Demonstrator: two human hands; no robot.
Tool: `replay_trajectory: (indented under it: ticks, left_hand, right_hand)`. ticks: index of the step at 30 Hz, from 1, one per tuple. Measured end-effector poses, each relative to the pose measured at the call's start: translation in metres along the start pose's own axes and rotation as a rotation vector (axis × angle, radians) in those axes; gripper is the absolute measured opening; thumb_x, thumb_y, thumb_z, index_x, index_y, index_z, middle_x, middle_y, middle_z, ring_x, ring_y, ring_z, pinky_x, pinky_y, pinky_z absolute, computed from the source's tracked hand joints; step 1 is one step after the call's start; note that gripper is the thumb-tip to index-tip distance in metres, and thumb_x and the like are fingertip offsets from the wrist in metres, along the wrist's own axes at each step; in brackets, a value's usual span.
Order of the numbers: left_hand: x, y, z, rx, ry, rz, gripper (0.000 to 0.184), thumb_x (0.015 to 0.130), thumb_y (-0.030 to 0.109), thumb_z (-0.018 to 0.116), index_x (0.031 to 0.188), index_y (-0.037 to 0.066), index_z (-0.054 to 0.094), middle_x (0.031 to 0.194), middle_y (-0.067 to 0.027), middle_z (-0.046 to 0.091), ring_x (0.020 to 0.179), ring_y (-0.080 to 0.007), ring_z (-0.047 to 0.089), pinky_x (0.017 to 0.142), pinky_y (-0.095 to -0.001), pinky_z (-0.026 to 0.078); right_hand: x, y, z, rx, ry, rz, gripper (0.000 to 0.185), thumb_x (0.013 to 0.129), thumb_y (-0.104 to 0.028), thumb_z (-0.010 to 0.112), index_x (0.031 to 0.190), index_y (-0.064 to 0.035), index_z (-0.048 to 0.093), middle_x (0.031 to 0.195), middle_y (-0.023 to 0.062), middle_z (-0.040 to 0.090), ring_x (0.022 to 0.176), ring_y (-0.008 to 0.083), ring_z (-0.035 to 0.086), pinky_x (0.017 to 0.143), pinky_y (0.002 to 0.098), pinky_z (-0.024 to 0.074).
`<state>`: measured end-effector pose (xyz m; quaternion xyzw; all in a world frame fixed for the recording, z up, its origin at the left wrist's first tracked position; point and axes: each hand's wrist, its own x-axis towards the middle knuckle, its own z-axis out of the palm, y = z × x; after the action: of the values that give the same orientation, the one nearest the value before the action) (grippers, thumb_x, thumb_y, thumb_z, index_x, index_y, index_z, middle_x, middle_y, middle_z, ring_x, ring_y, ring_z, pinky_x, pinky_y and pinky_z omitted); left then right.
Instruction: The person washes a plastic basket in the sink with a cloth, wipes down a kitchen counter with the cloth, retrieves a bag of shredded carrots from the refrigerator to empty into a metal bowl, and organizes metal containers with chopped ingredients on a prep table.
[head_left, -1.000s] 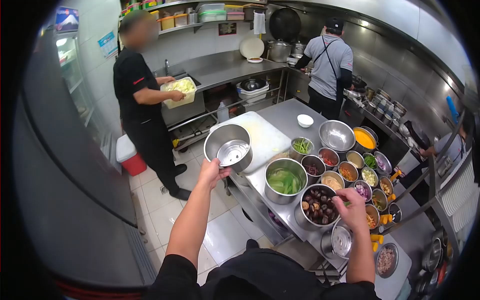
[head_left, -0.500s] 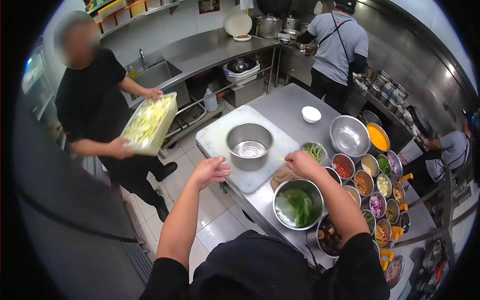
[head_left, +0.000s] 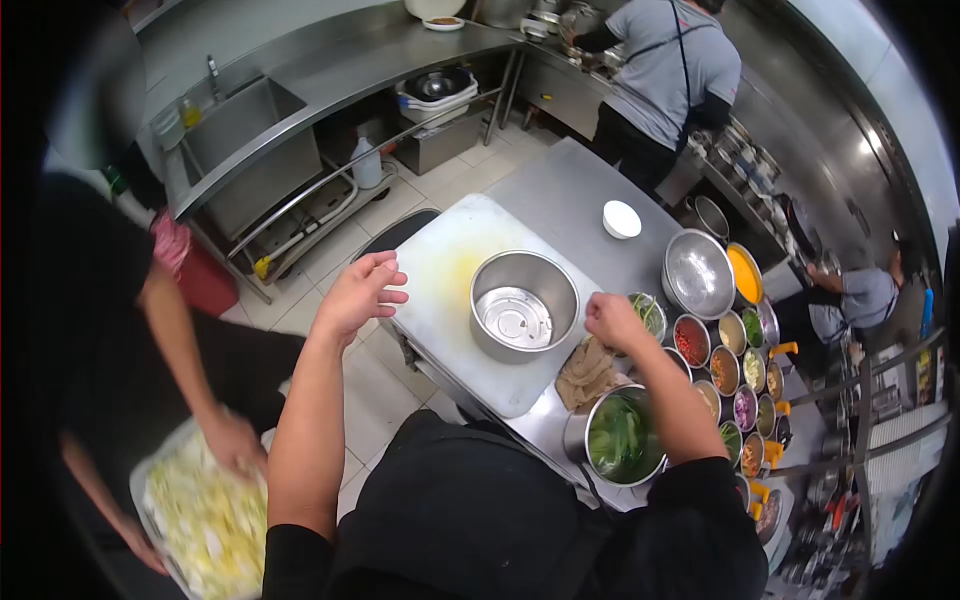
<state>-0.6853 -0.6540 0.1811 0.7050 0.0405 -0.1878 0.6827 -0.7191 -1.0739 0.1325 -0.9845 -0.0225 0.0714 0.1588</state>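
An empty steel pot [head_left: 524, 305] stands on the white cutting board [head_left: 450, 345]. To its left, at the board's edge, my left hand [head_left: 362, 295] hovers with fingers spread and holds nothing. My right hand [head_left: 614, 322] is on the pot's other side, its fingers curled in; whatever they may hold is hidden. Below that hand a crumpled brown cloth [head_left: 586, 374] lies by the board. Beside the cloth, under my right forearm, is a pot of green leaves in liquid [head_left: 622, 440].
At lower left a co-worker holds a white tub of chopped pale-green vegetables [head_left: 205, 510]. A white bowl [head_left: 621, 220] and a large steel bowl [head_left: 697, 272] are on the table. Several small ingredient containers [head_left: 725, 368] crowd the right side. Two other people work farther back.
The co-worker has come closer on my left with the vegetable tub. My view has tilted down. A small green scrap that lay by my right fingers no longer shows.
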Motion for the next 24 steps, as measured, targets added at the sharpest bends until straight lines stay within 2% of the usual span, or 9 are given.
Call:
replay_trajectory:
  ticks: [2,4,5,7,13,17,19,21,24]
  left_hand:
    - [0.023,0.010,0.015,0.167,-0.093,0.033,0.057,0.095,0.036,0.053,0.138,0.000,0.042,0.111,-0.0107,0.062,0.087,-0.0180,0.064,0.071,-0.0315,0.051]
    - [0.037,0.021,0.048,0.347,-0.190,0.018,0.066,0.092,0.041,0.056,0.139,-0.002,0.040,0.109,-0.0135,0.063,0.084,-0.0179,0.064,0.070,-0.0297,0.051]
    - [0.049,0.016,0.063,0.603,-0.271,0.005,0.072,0.090,0.045,0.058,0.140,-0.002,0.038,0.106,-0.0172,0.064,0.086,-0.0206,0.066,0.070,-0.0319,0.052]
    - [0.067,-0.012,0.094,0.841,-0.307,0.174,0.064,0.088,0.037,0.060,0.134,-0.003,0.044,0.094,-0.0197,0.066,0.083,-0.0231,0.067,0.070,-0.0364,0.053]
    - [0.097,0.004,0.087,0.698,-0.367,-0.083,0.036,0.085,0.014,0.053,0.116,-0.005,0.051,0.091,-0.0229,0.066,0.070,-0.0240,0.068,0.067,-0.0362,0.054]
    - [0.111,0.001,0.077,0.483,-0.442,-0.054,0.041,0.088,0.017,0.054,0.121,-0.005,0.051,0.096,-0.0182,0.066,0.071,-0.0207,0.067,0.068,-0.0318,0.054]
    - [0.120,-0.011,0.055,0.422,-0.593,-0.061,0.048,0.092,0.024,0.057,0.130,-0.004,0.047,0.104,-0.0150,0.065,0.084,-0.0188,0.067,0.075,-0.0313,0.053]
    - [0.126,-0.016,0.026,0.347,-0.705,-0.141,0.050,0.094,0.026,0.056,0.134,-0.003,0.045,0.110,-0.0142,0.064,0.091,-0.0184,0.066,0.078,-0.0313,0.052]
    - [0.119,-0.027,-0.036,0.265,-0.600,-0.232,0.052,0.096,0.027,0.055,0.138,-0.002,0.042,0.113,-0.0123,0.064,0.095,-0.0192,0.065,0.080,-0.0312,0.052]
  right_hand:
    - [-0.012,-0.009,-0.020,0.015,-0.048,0.122,0.016,0.074,-0.012,0.063,0.084,-0.0002,0.065,0.086,0.0223,0.067,0.085,0.0390,0.065,0.077,0.0447,0.0519]
    - [-0.005,0.007,0.008,-0.186,-0.105,0.174,0.016,0.076,-0.011,0.061,0.086,0.0001,0.066,0.090,0.0227,0.067,0.086,0.0381,0.066,0.078,0.0439,0.0525]
    - [0.002,0.014,0.023,-0.293,-0.132,0.187,0.016,0.076,-0.010,0.060,0.087,0.0003,0.067,0.091,0.0228,0.067,0.087,0.0377,0.066,0.079,0.0434,0.0528]
    - [0.008,0.012,0.041,-0.279,-0.174,0.256,0.018,0.079,-0.007,0.058,0.092,0.0037,0.066,0.097,0.0256,0.066,0.093,0.0392,0.065,0.082,0.0437,0.0530]
    - [-0.005,0.011,0.050,-0.170,-0.268,0.475,0.021,0.079,-0.008,0.057,0.095,0.0021,0.068,0.102,0.0260,0.065,0.096,0.0388,0.064,0.083,0.0453,0.0528]
    - [-0.008,0.003,0.047,-0.130,-0.159,0.513,0.020,0.080,-0.011,0.056,0.092,0.0017,0.068,0.097,0.0262,0.066,0.093,0.0400,0.065,0.083,0.0464,0.0522]
    - [-0.008,0.003,0.038,-0.141,-0.199,0.559,0.020,0.081,-0.012,0.056,0.091,0.0012,0.068,0.093,0.0258,0.066,0.090,0.0398,0.065,0.082,0.0469,0.0521]
    - [-0.015,0.008,0.028,-0.117,-0.043,0.516,0.019,0.081,-0.013,0.057,0.089,0.0008,0.068,0.090,0.0248,0.066,0.086,0.0393,0.066,0.078,0.0460,0.0522]
    - [-0.018,-0.015,-0.012,0.077,0.280,0.520,0.018,0.082,-0.016,0.061,0.088,-0.0004,0.068,0.086,0.0221,0.067,0.077,0.0387,0.066,0.071,0.0421,0.0517]
